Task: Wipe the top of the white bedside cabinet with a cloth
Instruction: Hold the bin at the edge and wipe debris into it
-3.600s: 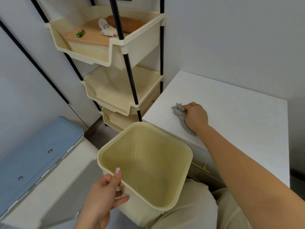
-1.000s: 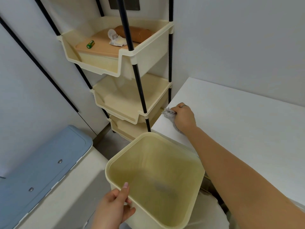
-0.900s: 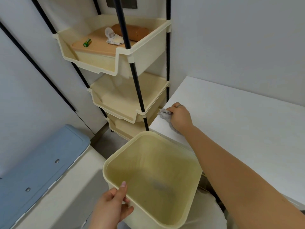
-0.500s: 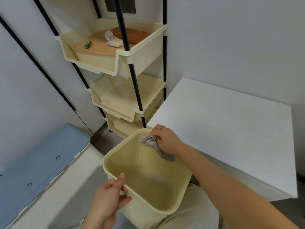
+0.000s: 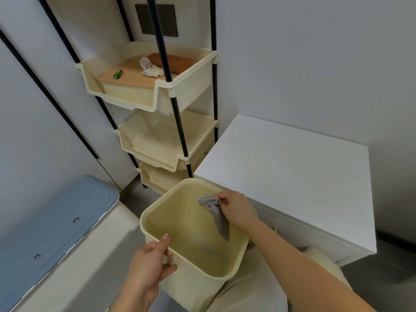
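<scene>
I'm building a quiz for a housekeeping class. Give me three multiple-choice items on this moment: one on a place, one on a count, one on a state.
1. Where is the grey cloth?
A. hanging over the mouth of the cream bin
B. draped on a chair
C. lying in a sink

2. How many cream trays show on the rack?
A. two
B. three
C. five

3. What is the left hand doing?
A. resting open and idle
B. holding a spray bottle
C. gripping the bin's rim

Answers:
1 A: the right hand pinches the cloth, which dangles above the bin's opening.
2 B: three stacked tiers are visible between the dark poles.
3 C: its thumb lies over the near rim.
</scene>
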